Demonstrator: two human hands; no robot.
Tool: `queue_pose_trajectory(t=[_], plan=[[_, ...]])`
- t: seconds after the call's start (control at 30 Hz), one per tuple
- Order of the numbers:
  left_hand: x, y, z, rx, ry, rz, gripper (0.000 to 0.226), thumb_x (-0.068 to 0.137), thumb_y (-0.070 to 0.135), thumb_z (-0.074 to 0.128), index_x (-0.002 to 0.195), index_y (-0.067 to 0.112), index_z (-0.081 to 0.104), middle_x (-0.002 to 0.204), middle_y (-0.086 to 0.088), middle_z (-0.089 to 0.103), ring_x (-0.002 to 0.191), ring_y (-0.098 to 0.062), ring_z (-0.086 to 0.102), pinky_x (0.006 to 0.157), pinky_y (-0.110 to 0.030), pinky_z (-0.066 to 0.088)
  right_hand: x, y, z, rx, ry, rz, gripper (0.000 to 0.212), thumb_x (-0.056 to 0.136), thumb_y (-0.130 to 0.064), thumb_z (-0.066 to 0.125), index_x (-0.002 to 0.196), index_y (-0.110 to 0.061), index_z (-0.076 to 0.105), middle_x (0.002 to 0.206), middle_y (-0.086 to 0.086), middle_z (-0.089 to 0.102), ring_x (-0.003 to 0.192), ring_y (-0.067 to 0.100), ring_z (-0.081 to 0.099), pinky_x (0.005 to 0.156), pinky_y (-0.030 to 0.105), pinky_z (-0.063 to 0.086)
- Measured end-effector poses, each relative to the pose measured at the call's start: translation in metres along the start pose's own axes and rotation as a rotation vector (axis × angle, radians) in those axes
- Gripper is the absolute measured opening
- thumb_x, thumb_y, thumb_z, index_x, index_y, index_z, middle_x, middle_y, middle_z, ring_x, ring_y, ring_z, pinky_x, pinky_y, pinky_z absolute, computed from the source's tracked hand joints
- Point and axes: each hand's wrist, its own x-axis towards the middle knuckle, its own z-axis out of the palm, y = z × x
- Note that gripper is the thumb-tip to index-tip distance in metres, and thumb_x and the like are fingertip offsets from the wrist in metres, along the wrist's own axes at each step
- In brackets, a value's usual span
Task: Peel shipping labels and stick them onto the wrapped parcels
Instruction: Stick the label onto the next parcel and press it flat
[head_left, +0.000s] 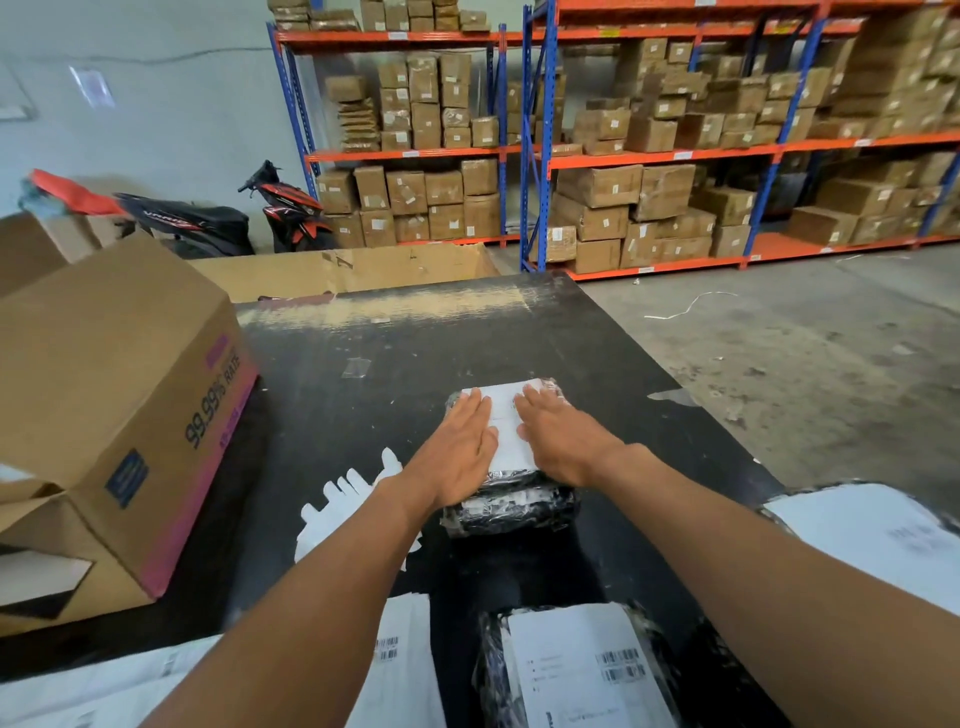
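A black plastic-wrapped parcel (511, 512) lies in the middle of the black table (597, 343). A white shipping label (506, 421) lies flat on its top. My left hand (460, 452) presses palm-down on the label's left side, fingers straight and together. Palm-down on the right side rests my right hand (558, 434). Neither hand grips anything. A second wrapped parcel (582, 670) with a barcoded label sits at the near edge. A third labelled parcel (878, 535) shows at the right edge. Label sheets (400, 670) lie at the near left under my left forearm.
A large open cardboard box (119, 395) lies tipped on the table's left. Torn white backing paper (337, 504) lies left of the parcel. Behind the table stand another carton (358, 267), a scooter (283, 210) and orange-and-blue racks (649, 156) of boxes. Concrete floor lies to the right.
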Motion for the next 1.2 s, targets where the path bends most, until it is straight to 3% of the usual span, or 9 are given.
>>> queue_pose_trajectory(t=[0.23, 0.37, 0.43, 0.53, 0.6, 0.73, 0.8, 0.97, 1.2], plan=[[-0.001, 0.001, -0.002, -0.008, -0.038, 0.021, 0.058, 0.106, 0.039, 0.018, 0.156, 0.014, 0.002, 0.163, 0.000, -0.011, 0.148, -0.009, -0.014, 0.114, -0.020, -0.010, -0.001, 0.013, 0.006, 0.044, -0.012, -0.036, 0.054, 0.108, -0.031, 0.020, 0.157, -0.009, 0.014, 0.165, 0.009, 0.008, 0.152, 0.022, 0.007, 0.122, 0.034, 0.010], [-0.041, -0.006, -0.012, 0.164, -0.084, 0.251, 0.058, 0.106, 0.040, 0.019, 0.157, 0.017, 0.004, 0.162, 0.006, -0.006, 0.148, -0.004, -0.011, 0.120, -0.021, -0.007, 0.000, 0.017, 0.010, 0.068, 0.003, -0.042, 0.054, 0.108, -0.032, 0.020, 0.157, -0.011, 0.015, 0.165, 0.007, 0.009, 0.152, 0.019, 0.007, 0.121, 0.033, 0.009], [-0.072, -0.026, -0.030, 0.318, -0.065, 0.391, 0.054, 0.106, 0.038, 0.021, 0.156, 0.018, 0.018, 0.161, 0.007, 0.010, 0.147, -0.001, 0.006, 0.118, -0.015, -0.001, 0.002, 0.017, 0.010, 0.063, -0.004, -0.040, 0.054, 0.108, -0.032, 0.020, 0.157, -0.010, 0.014, 0.165, 0.007, 0.009, 0.152, 0.020, 0.008, 0.122, 0.033, 0.009], [-0.090, -0.048, -0.054, 0.544, 0.084, 0.555, 0.049, 0.103, 0.034, 0.028, 0.142, 0.014, 0.050, 0.146, 0.001, 0.049, 0.136, -0.011, 0.045, 0.117, -0.029, 0.024, 0.005, 0.017, 0.012, 0.068, -0.008, -0.030, 0.054, 0.108, -0.031, 0.020, 0.156, -0.008, 0.014, 0.165, 0.009, 0.010, 0.152, 0.021, 0.009, 0.123, 0.034, 0.010], [-0.080, -0.035, -0.047, 0.506, 0.107, 0.570, 0.051, 0.103, 0.032, 0.027, 0.145, 0.008, 0.045, 0.151, -0.005, 0.043, 0.141, -0.016, 0.038, 0.120, -0.029, 0.021, 0.006, 0.017, 0.013, 0.060, -0.001, -0.024, 0.054, 0.108, -0.031, 0.020, 0.156, -0.008, 0.015, 0.164, 0.009, 0.011, 0.152, 0.021, 0.009, 0.123, 0.034, 0.010], [-0.053, -0.007, -0.002, 0.466, 0.062, 0.496, 0.060, 0.104, 0.038, 0.012, 0.154, 0.006, 0.015, 0.162, -0.011, 0.008, 0.150, -0.018, 0.000, 0.123, -0.034, 0.005, 0.004, 0.019, 0.013, 0.048, -0.001, -0.036, 0.055, 0.107, -0.035, 0.020, 0.157, -0.013, 0.014, 0.165, 0.005, 0.011, 0.152, 0.018, 0.008, 0.123, 0.036, 0.011], [-0.059, -0.023, -0.003, 0.518, 0.070, 0.514, 0.061, 0.104, 0.039, 0.005, 0.153, 0.005, 0.018, 0.161, -0.011, 0.013, 0.150, -0.020, 0.006, 0.123, -0.036, 0.009, 0.005, 0.021, 0.014, 0.036, 0.005, -0.044, 0.055, 0.107, -0.036, 0.020, 0.157, -0.013, 0.015, 0.165, 0.005, 0.011, 0.152, 0.018, 0.009, 0.123, 0.037, 0.012], [-0.088, -0.063, -0.036, 0.616, 0.085, 0.587, 0.055, 0.105, 0.034, 0.013, 0.150, 0.006, 0.030, 0.157, -0.009, 0.029, 0.146, -0.019, 0.025, 0.118, -0.038, 0.028, 0.004, 0.019, 0.016, 0.053, 0.020, -0.028, 0.054, 0.107, -0.034, 0.020, 0.157, -0.013, 0.016, 0.165, 0.004, 0.012, 0.152, 0.018, 0.010, 0.124, 0.036, 0.011], [-0.055, -0.023, -0.002, 0.524, 0.119, 0.513, 0.058, 0.105, 0.035, 0.018, 0.153, 0.004, 0.021, 0.161, -0.013, 0.017, 0.150, -0.023, 0.013, 0.121, -0.034, 0.006, 0.005, 0.020, 0.019, 0.058, 0.049, -0.006, 0.055, 0.106, -0.037, 0.022, 0.156, -0.016, 0.019, 0.164, 0.003, 0.014, 0.151, 0.016, 0.011, 0.123, 0.037, 0.013]])
